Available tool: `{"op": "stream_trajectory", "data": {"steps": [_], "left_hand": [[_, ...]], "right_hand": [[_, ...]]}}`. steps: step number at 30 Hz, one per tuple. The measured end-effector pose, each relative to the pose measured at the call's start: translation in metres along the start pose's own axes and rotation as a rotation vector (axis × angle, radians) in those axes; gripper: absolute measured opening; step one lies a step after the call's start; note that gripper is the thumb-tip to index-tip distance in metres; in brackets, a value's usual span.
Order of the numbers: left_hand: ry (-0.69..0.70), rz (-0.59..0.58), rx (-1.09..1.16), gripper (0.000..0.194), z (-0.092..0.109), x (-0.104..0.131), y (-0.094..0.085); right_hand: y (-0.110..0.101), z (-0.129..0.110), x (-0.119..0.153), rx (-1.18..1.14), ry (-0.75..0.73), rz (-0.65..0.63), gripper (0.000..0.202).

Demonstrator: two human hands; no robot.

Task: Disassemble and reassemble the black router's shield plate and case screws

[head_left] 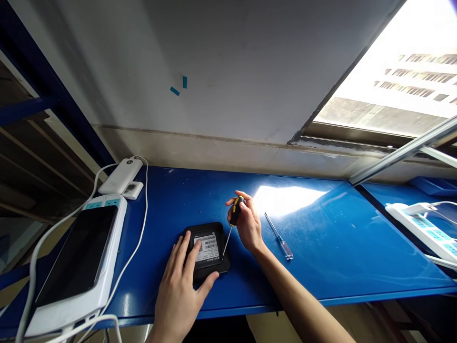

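A flat black device [197, 273] with rounded corners and a white printed label lies on the blue table. My left hand [185, 274] rests on its left and near side, fingers spread over the casing. In my right hand [248, 224] is a screwdriver [235, 211] with a black and yellow handle, gripped between thumb and fingers. Its thin shaft slants down so that the tip meets the device's right near corner, beside the label. Whether a screw sits under the tip is too small to tell. A second screwdriver [282, 243], with a clear bluish handle, lies right of my right hand.
At the left, a black phone [80, 255] lies on a white power strip [119, 209], beside a white power bank [121, 176] and loose cables. Another power strip [424, 228] is at the far right. A wall [214, 109] bounds the table [339, 252] behind.
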State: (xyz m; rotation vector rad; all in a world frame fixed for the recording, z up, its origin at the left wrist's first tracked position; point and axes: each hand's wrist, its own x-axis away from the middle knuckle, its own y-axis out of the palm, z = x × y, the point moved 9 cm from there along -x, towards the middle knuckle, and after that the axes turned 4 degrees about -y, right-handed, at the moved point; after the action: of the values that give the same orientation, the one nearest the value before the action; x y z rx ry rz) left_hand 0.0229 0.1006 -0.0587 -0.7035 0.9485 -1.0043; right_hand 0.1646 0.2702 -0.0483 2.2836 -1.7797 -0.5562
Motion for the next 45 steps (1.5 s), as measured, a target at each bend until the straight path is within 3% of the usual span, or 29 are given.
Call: {"op": "stream_trajectory", "data": {"steps": [8,14,18,25,33,38,45], "left_hand": [[0.006,0.024,0.014,0.062,-0.001,-0.001,0.000],[0.000,0.024,0.029,0.063,-0.003,0.001,0.002],[0.013,0.024,0.024,0.063,-0.002,0.001,0.001],[0.004,0.035,0.051,0.064,-0.003,0.001,0.000],[-0.006,0.090,0.063,0.062,-0.007,0.004,-0.007],[-0.016,0.179,0.055,0.063,-0.008,0.006,-0.017],[-0.083,0.235,0.088,0.046,-0.013,0.005,-0.024]], "right_hand": [[0.006,-0.002,0.003,0.050,-0.038,-0.110,0.025],[0.010,-0.016,0.003,0.162,-0.123,-0.181,0.027],[0.001,-0.029,-0.002,0.188,-0.204,-0.110,0.025],[-0.027,-0.038,-0.003,0.271,-0.337,0.184,0.029],[-0.008,-0.012,-0.002,0.201,-0.239,0.099,0.027],[-0.014,-0.015,-0.005,0.205,-0.280,0.158,0.026],[-0.017,-0.012,-0.009,0.231,-0.260,0.142,0.026]]}}
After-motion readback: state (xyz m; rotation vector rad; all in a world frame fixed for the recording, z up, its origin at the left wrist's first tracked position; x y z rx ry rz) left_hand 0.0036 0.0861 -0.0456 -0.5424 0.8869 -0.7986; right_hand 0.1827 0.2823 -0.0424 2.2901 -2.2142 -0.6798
